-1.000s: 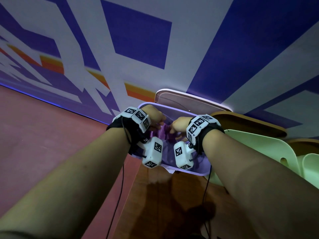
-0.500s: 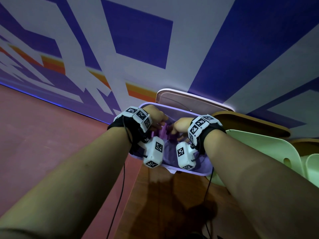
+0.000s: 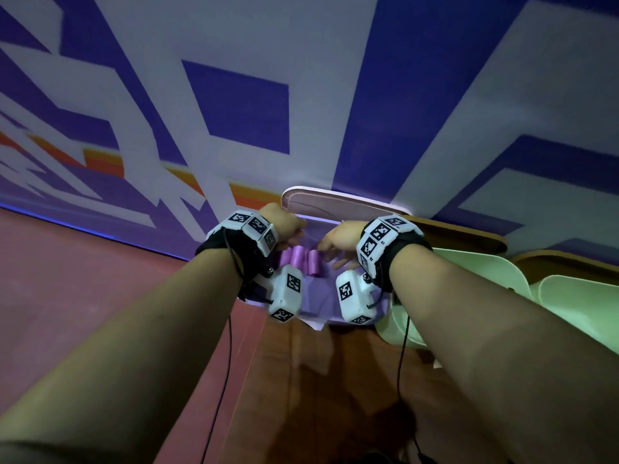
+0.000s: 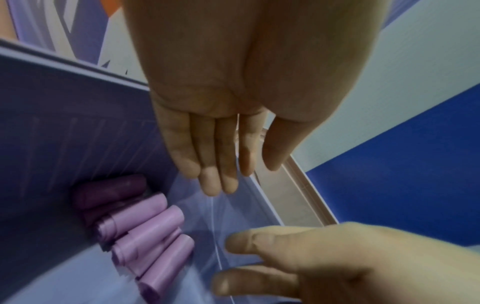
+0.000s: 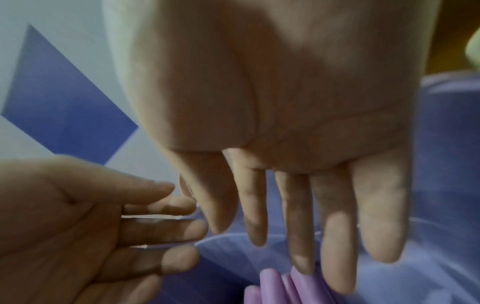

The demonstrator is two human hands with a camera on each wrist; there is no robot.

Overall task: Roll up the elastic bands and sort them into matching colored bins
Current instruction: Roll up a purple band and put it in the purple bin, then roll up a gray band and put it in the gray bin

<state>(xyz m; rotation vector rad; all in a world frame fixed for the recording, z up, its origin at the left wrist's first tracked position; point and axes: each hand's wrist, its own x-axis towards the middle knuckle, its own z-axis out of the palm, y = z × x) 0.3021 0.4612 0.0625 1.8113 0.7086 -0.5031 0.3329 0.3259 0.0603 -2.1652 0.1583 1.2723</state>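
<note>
Several rolled purple elastic bands [image 3: 301, 261] [image 4: 145, 232] [image 5: 280, 288] lie side by side in the purple bin [image 3: 316, 304] [image 4: 67, 127]. Both hands hover above the bin's inside. My left hand [image 3: 290, 233] [image 4: 223, 144] has its fingers straight and together, holding nothing, above the rolls. My right hand [image 3: 330, 251] [image 5: 298, 216] also has straight, slightly spread fingers and is empty; its fingertips [image 5: 337, 273] hang just over the rolls. In each wrist view the other hand shows as open too.
A pink bin [image 3: 335, 202] stands behind the purple one against the patterned wall. Pale green bins [image 3: 485, 272] sit to the right on a wooden shelf [image 3: 462, 236]. Red floor [image 3: 83, 279] lies to the left, brown wood [image 3: 318, 380] below.
Both hands have lifted a little and their fingers have straightened, letting go of the purple roll they were setting among the others. The rolls now lie free in the bin.
</note>
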